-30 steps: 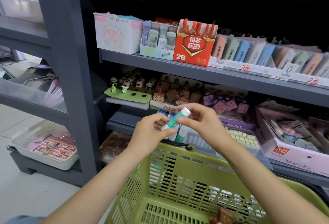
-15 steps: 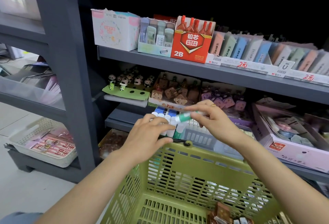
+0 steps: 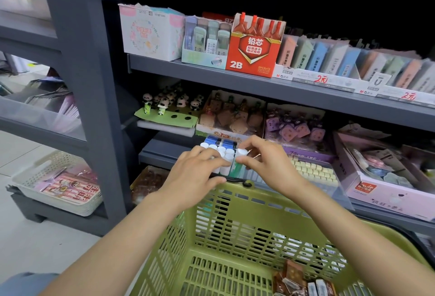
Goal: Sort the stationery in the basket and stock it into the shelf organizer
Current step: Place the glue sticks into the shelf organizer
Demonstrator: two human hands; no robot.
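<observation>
A green plastic basket (image 3: 235,192) sits in front of me, with several small packaged items (image 3: 303,280) in its bottom right corner. On the low shelf behind its rim stands a clear organizer (image 3: 256,175) holding several white-capped sticks (image 3: 221,152). My right hand (image 3: 266,163) pinches a green stick with a white cap (image 3: 240,156), upright in the organizer beside the others. My left hand (image 3: 195,173) rests on the sticks at the left, fingers loosely bent, thumb on the basket rim.
Grey shelving (image 3: 259,81) carries a red 2B lead box (image 3: 254,48), pastel boxes, panda figures (image 3: 169,105) and eraser trays. A pink box (image 3: 386,178) lies at the right. A white basket (image 3: 58,185) sits low on the left unit.
My right hand carried the green stick from mid-air above the basket forward and down, turning it upright into the organizer. My left hand let go of it and moved onto the white-capped sticks.
</observation>
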